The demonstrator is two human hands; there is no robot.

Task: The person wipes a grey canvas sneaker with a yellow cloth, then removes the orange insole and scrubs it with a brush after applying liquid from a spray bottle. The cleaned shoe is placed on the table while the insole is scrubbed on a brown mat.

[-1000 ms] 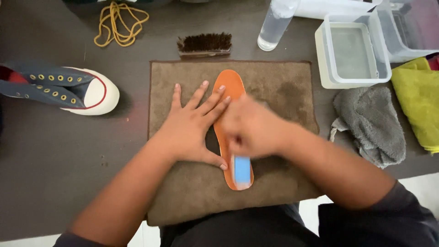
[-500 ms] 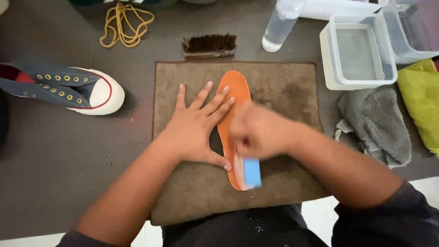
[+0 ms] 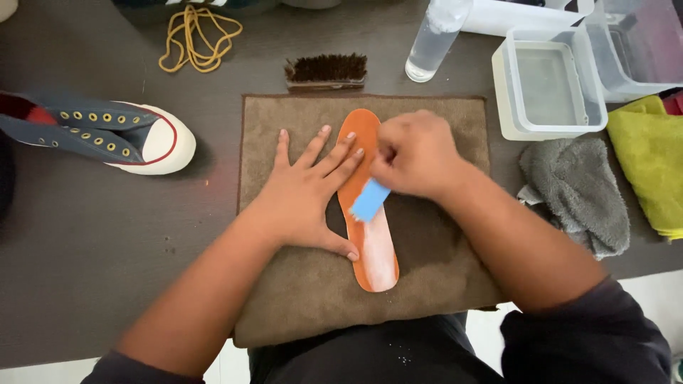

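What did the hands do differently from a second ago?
The right hand slid the blue brush up the orange insole, from the heel end to the middle, leaving the lower part foamy. The left hand stayed flat, holding the insole on the brown towel.

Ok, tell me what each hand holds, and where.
Right hand grips a blue brush by its upper end; left hand holds nothing, pressing flat on the orange insole.

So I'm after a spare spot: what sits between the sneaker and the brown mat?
Head view: nothing, just bare dark table between sneaker and mat.
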